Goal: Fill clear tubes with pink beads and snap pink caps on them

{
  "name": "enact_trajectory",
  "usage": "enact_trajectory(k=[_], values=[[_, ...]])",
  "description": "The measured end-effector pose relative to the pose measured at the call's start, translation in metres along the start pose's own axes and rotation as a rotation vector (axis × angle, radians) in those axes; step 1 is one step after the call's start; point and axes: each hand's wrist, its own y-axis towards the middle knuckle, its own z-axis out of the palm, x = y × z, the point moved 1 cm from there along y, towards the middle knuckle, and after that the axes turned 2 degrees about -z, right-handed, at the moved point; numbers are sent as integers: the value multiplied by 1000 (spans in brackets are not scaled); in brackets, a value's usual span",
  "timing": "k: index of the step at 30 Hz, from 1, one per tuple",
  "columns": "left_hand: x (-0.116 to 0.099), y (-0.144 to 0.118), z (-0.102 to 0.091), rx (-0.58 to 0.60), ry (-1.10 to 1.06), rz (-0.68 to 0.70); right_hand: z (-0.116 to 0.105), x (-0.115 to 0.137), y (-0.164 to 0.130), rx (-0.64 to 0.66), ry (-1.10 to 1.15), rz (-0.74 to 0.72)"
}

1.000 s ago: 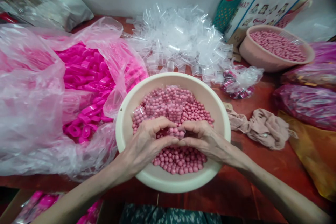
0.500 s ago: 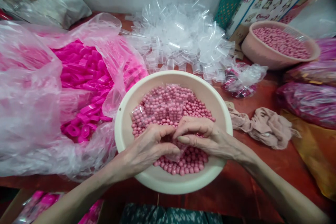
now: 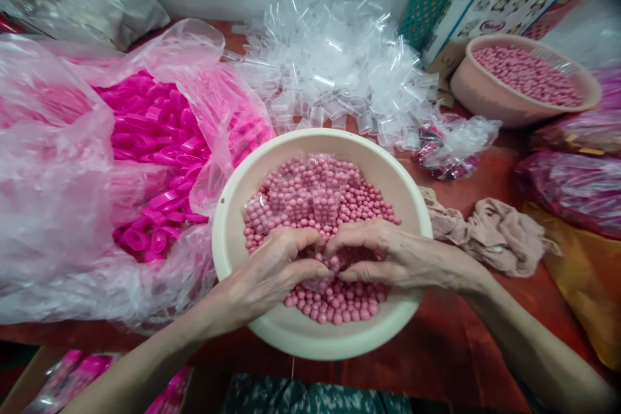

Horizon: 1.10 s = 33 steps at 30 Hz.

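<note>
Over a cream plastic bowl (image 3: 320, 344) of pink beads (image 3: 334, 310), both hands meet with fingers bent. My left hand (image 3: 279, 268) is closed on a small clear plastic case, mostly hidden by the fingers. Its thumb lies below a few beads at the case. My right hand (image 3: 392, 259) curls in from the other side, thumb and forefinger around beads beside the case; its other fingers are partly hidden. Behind the hands, several clear cases filled with beads (image 3: 323, 197) lie on the loose ones.
At left, a translucent bag (image 3: 53, 207) spills bright pink plastic pieces (image 3: 155, 123). A heap of clear plastic cases (image 3: 330, 71) lies behind the bowl. On the right are a second bowl (image 3: 524, 107) of beads, a crumpled cloth (image 3: 504, 239) and wrapped bundles (image 3: 572, 187) on the red table (image 3: 466, 343).
My right thumb has moved down, away from the forefinger, and beads now show between the fingertips. The left hand stays nearly in place. The view has shifted slightly.
</note>
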Motion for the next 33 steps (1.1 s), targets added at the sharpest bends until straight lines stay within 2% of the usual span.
enact_trajectory(k=[5, 8, 12, 17, 20, 23, 25, 28, 30, 33], values=[[-3, -1, -2, -99, 184, 47, 2, -10, 2, -67, 86, 8], [-5, -1, -5, -148, 177, 22, -1, -16, -7, -134, -51, 101], [-6, 1, -6, -207, 147, 67, 7, -18, -17, -307, -262, 187], [2, 4, 1, -177, 89, 103, 27, -4, -6, -320, -109, 153], [6, 4, 3, -205, 49, 101, 18, 4, -4, -391, -133, 214], [4, 3, 2, -305, 242, 161, -4, -1, -10, -545, -266, 291], [2, 2, 2, -320, 395, 195, -17, -12, -12, -643, -399, 331], [2, 0, 3, -269, 501, 220, -24, -33, -6, -611, -453, 287], [3, 0, 4, -248, 536, 232, -21, -44, 1, -570, -444, 239], [3, 1, 4, -255, 588, 230, -13, -52, 10, -580, -463, 211]])
